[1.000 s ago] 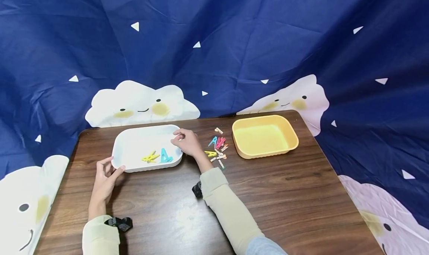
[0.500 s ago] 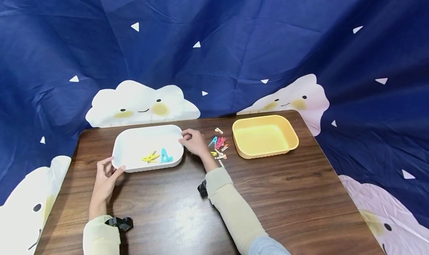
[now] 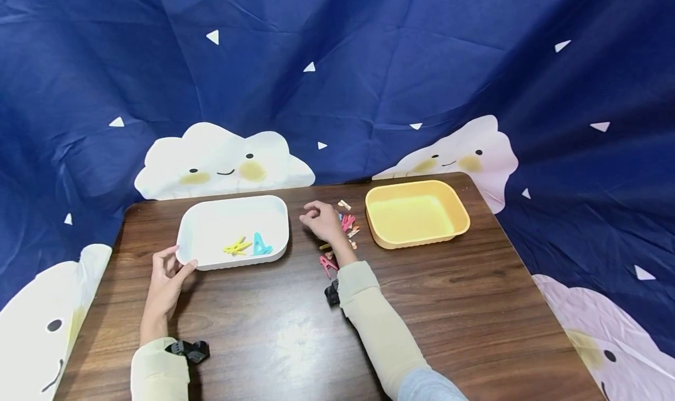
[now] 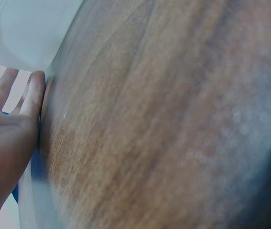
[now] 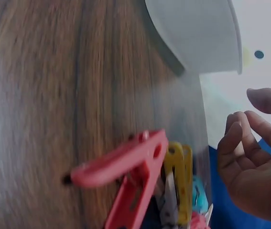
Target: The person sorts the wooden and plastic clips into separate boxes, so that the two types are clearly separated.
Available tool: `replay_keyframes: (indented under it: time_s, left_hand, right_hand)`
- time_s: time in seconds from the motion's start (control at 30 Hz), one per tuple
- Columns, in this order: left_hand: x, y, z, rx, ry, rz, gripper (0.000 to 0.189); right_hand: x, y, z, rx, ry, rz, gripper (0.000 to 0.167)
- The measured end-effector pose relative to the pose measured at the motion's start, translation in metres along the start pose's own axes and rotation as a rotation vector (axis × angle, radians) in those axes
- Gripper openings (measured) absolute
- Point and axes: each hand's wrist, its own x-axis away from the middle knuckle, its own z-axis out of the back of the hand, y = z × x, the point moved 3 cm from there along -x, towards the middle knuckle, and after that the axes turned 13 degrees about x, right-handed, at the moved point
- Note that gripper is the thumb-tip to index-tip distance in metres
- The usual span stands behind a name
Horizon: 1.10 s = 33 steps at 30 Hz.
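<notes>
My left hand [image 3: 164, 285] holds the near left corner of a white tray [image 3: 232, 265], thumb at the front rim and fingers at the side. Inside the tray lie a yellow clothespin [image 3: 237, 247] and a light-blue clothespin [image 3: 261, 246]. My right hand [image 3: 324, 222] hovers between the tray and a pile of clothespins, its fingers loosely bent and holding nothing. In the right wrist view its thumb [image 5: 269, 101] stands apart from the fingers. Near that wrist lies a red clothespin [image 3: 327, 265]. The hand and forearm partly hide the pile, which includes a pink clothespin [image 3: 347, 223].
A yellow tray [image 3: 416, 240] stands right of the pile. A small wooden-looking clothespin [image 3: 344, 204] lies behind the others. The wooden table [image 3: 448, 313] ends at a blue cloth backdrop [image 3: 358, 84] with clouds on it.
My right hand has moved right, from over the white tray's right end to beside the pile. A red clothespin has come into view by the wrist. My left hand stays put.
</notes>
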Motion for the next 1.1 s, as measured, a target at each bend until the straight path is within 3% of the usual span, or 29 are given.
replay_keyframes:
  time_s: [0.27,0.73,1.1]
  left_hand:
    - [-0.002,0.001,-0.002,0.013,-0.016,-0.024,0.054]
    - [-0.002,0.000,0.000,-0.010,0.014,0.010,0.054]
    - [-0.002,0.003,-0.003,0.012,0.006,-0.011,0.053]
  right_hand:
    - [-0.001,0.020,0.012,0.013,0.040,-0.068,0.032]
    - [0.004,0.046,0.025,0.098,0.114,-0.240,0.030]
    - [0.002,0.047,0.027,0.278,0.061,-0.256,0.034]
